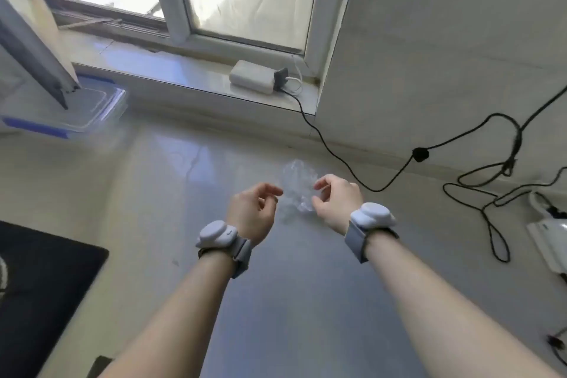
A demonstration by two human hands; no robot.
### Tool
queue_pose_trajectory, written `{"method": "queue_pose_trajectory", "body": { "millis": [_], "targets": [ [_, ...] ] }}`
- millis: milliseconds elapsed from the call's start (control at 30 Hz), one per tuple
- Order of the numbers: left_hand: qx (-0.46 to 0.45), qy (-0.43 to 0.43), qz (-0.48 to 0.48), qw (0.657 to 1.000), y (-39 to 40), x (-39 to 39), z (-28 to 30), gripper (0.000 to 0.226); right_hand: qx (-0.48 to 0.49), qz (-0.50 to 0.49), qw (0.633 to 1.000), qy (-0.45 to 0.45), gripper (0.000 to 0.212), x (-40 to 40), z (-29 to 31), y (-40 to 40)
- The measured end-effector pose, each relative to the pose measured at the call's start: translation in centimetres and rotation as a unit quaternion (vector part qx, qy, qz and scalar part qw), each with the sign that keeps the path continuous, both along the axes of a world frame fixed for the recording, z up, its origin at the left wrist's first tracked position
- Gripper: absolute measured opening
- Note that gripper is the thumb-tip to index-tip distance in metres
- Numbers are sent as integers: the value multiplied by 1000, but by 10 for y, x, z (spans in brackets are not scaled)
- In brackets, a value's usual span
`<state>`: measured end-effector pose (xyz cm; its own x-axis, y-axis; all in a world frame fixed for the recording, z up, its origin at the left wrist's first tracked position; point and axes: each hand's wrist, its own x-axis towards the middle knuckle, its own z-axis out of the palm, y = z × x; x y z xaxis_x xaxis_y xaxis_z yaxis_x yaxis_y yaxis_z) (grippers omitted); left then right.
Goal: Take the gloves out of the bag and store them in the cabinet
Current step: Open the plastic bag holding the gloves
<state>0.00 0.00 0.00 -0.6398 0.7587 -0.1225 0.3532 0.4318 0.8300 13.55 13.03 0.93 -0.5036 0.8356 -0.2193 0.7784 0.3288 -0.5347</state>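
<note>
A crumpled piece of clear thin plastic, either the bag or a disposable glove, hangs between my two hands above the pale counter. My right hand pinches its right side with thumb and fingers. My left hand is just to the left of the plastic, fingers curled and slightly apart; its fingertips are near the plastic's edge, and contact is unclear. Both wrists carry white sensor bands. No cabinet is in view.
A clear storage box with a blue-rimmed lid sits at the left. A white power adapter lies on the windowsill, and its black cable runs across the counter to a tangle at the right. A black mat covers the lower left.
</note>
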Motion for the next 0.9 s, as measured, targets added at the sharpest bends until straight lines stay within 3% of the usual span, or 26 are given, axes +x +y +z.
{"method": "queue_pose_trajectory", "body": {
  "millis": [300,367,533,600,733,833,900],
  "targets": [
    [-55,-6,-72,996,-9,-13,-52,31,33,73,975,-209,78,-40,-51,6],
    [-69,-8,-93,993,-6,-15,-55,32,37,65,968,-238,69,-42,-57,6],
    [-105,11,-145,984,-1,-13,-62,36,46,48,964,-256,5,-32,-61,-5],
    [-117,18,-167,979,1,-9,-60,41,-2,23,975,-223,18,-19,-58,-7],
    [-111,31,-218,969,8,3,-43,66,-53,-41,998,-22,34,12,-41,-11],
    [-101,45,-232,966,16,18,-24,85,-134,-59,984,100,37,30,-9,-13],
    [-87,45,-219,971,20,29,-7,92,-208,-92,956,187,35,43,16,-12]
  ]
}}
